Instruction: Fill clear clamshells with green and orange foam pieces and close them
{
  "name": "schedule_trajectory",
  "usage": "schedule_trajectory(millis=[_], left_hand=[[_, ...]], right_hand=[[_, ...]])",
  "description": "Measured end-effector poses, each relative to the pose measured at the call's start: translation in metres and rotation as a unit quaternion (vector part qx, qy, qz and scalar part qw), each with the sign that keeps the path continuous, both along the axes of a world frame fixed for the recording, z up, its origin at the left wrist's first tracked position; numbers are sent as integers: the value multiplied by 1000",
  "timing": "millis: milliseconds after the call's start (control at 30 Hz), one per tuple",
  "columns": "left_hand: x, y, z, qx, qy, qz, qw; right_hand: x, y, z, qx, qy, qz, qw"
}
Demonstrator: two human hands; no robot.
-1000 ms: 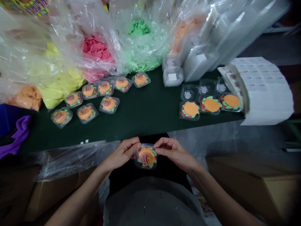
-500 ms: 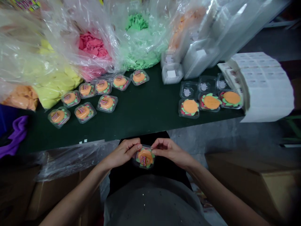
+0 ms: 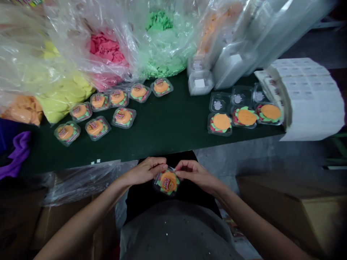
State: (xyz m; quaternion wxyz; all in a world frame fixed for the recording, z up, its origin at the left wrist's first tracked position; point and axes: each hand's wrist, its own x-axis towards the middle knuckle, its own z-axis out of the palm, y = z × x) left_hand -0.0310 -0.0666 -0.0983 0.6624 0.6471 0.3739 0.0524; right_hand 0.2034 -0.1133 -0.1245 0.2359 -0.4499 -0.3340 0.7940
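Note:
Both hands hold one small clear plastic box (image 3: pixel 167 182) over my lap, below the table's near edge. Inside it lies an orange burger-shaped piece with green and red frills and a sticker on top. My left hand (image 3: pixel 146 170) pinches the box's upper left edge. My right hand (image 3: pixel 194 173) pinches its upper right edge. On the dark green table (image 3: pixel 162 126), several closed boxes with stickers (image 3: pixel 94 112) lie at the left. Three open filled boxes without stickers (image 3: pixel 245 117) sit at the right.
Clear bags of yellow (image 3: pixel 59 94), pink (image 3: pixel 107 54), green (image 3: pixel 162 47) and orange pieces stand along the table's back. Stacks of empty clear boxes (image 3: pixel 227 61) and a roll of white labels (image 3: pixel 306 97) are at the right. Cardboard cartons (image 3: pixel 292 209) flank my lap; purple cloth (image 3: pixel 16 151) lies left.
The box has come slightly lower and nearer to me. My fingertips have closed in together over its top edge.

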Motion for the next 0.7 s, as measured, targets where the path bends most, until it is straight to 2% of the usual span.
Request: schedule_trajectory(millis=[133, 233, 400, 500, 700], left_hand=[[12, 8, 8, 57, -15, -43, 997], [19, 8, 9, 73, -20, -47, 996], [12, -15, 0, 50, -10, 80, 995], [4, -37, -1, 53, 23, 127, 990], [8, -62, -3, 38, 2, 213, 976]], right_hand=[[-9, -4, 4, 39, 6, 58, 998], [-14, -7, 6, 55, -6, 63, 996], [-17, -12, 8, 17, -11, -22, 1000], [-17, -12, 9, 11, -5, -90, 996], [-20, -16, 15, 9, 15, -99, 995]])
